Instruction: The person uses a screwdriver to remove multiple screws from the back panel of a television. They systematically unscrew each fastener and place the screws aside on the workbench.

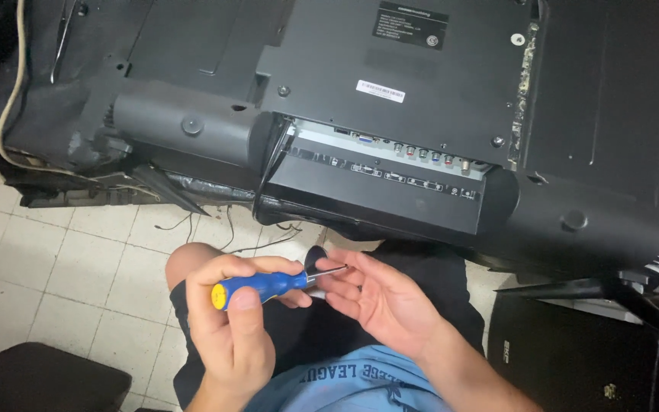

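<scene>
Holding a screwdriver with a blue handle and yellow butt, I have my left hand clenched around the grip, thumb pressed along the top near the yellow end. The tool lies nearly level in front of my lap, its thin metal shaft pointing right and slightly up. My right hand meets it there: the fingers are loosely curled around the tip of the shaft, pinching lightly at the metal, with the palm turned up and open behind them. Whether anything small sits between those fingertips I cannot tell.

Below my hands are my dark shorts and the hem of a light blue shirt, and my bare knee shows just left of the handle.

Just beyond the screwdriver's tip lies the back of a large black television, face down and stretched across the whole upper view. A lower cover panel hangs tilted away from the body, exposing a strip of connector ports. A black cable runs down past the left end of that panel. A pale cord curves along the far left. Beneath me is a floor of pale tiles.
</scene>
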